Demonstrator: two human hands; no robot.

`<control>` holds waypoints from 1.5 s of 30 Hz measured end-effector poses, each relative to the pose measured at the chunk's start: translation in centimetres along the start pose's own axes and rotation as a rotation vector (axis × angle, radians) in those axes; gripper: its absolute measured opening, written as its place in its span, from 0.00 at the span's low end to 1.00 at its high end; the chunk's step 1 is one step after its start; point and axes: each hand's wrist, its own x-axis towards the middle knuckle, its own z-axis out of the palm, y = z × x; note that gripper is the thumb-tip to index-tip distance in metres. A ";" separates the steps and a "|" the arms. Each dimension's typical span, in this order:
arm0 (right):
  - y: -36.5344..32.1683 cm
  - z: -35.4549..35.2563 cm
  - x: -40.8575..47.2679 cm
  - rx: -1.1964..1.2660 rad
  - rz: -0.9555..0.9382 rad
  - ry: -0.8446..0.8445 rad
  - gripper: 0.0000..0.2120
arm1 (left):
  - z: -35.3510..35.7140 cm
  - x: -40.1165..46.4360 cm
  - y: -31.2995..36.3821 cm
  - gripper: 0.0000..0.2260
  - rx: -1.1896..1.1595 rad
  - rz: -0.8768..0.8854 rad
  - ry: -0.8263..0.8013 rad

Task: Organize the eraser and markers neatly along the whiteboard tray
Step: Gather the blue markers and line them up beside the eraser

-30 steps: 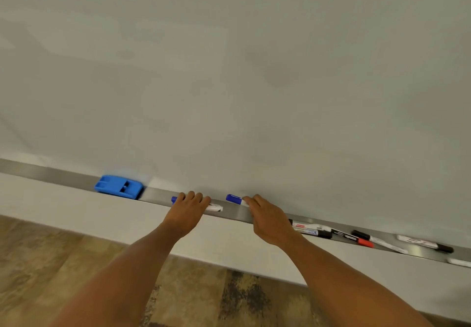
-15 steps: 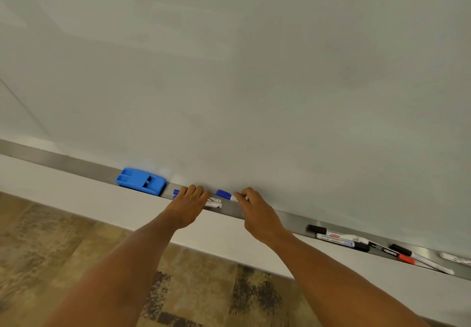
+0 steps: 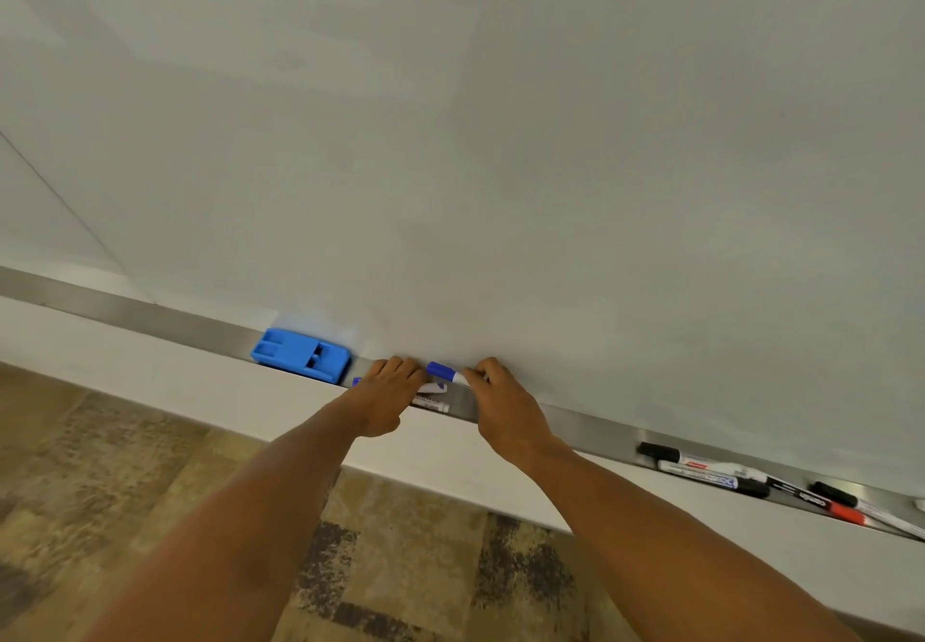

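Observation:
A blue eraser (image 3: 299, 355) lies in the metal whiteboard tray (image 3: 150, 318). Just right of it my left hand (image 3: 388, 393) rests flat over a white marker with a blue cap (image 3: 431, 398), fingers covering its left part. My right hand (image 3: 500, 403) grips a second blue-capped marker (image 3: 443, 371), its cap pointing left toward the left hand's fingertips. Further right in the tray lie several markers with black caps (image 3: 701, 471) and one with a red and black body (image 3: 841, 504).
The whiteboard (image 3: 450, 141) fills the upper view. Below the tray runs a white wall strip (image 3: 150, 381), then a mottled brown floor (image 3: 100, 491). A bare stretch of tray lies between my right hand and the black-capped markers.
Both hands have slid left along the tray toward the eraser. The right hand's blue-capped marker has come close to the left hand's marker. The black markers stayed in place.

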 end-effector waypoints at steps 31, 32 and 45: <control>-5.6 2.0 4.2 -0.031 -0.144 -0.079 0.19 | 1.9 -2.7 -3.8 0.18 -0.129 -0.103 0.214; -5.4 2.0 4.0 -0.028 -0.127 -0.068 0.18 | 1.9 -2.6 -3.9 0.18 -0.127 -0.112 0.214; -4.2 2.0 1.5 0.137 0.286 0.007 0.09 | 2.1 -1.4 -4.0 0.23 -0.182 -0.177 0.169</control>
